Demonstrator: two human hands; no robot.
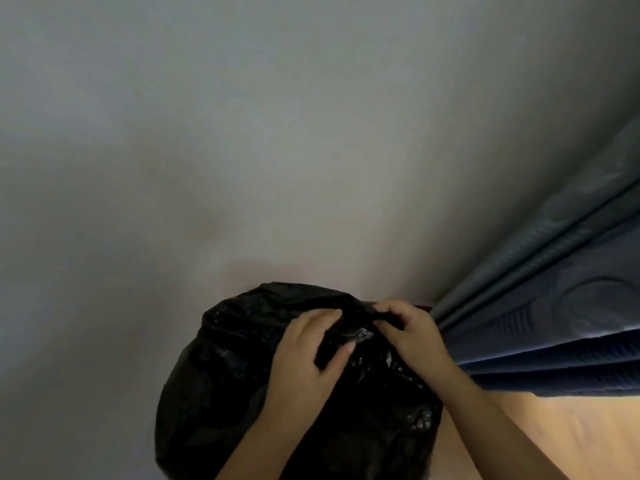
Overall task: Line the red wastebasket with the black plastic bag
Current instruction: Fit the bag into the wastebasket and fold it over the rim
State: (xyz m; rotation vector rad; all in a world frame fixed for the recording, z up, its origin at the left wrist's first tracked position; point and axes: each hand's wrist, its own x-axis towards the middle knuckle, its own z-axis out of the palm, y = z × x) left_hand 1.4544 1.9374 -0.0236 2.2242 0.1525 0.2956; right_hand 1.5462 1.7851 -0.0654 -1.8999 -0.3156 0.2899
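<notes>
We see the left hand [304, 362] and right hand [412, 330], each grip pinching the crumpled black plastic bag [225, 375] beside the curtain [554, 306].

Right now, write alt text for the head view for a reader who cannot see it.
A left hand and a right hand pinch crumpled folds of a puffed-up black plastic bag, seen from above. Behind it, a grey wall; at right, a dark blue curtain above wooden floor.

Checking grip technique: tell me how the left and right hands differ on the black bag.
The left hand grips a broad bunch of the black bag; the right hand pinches a narrow fold. The right hand lies beside the curtain, the left hand farther off. Both hold plastic.
</notes>
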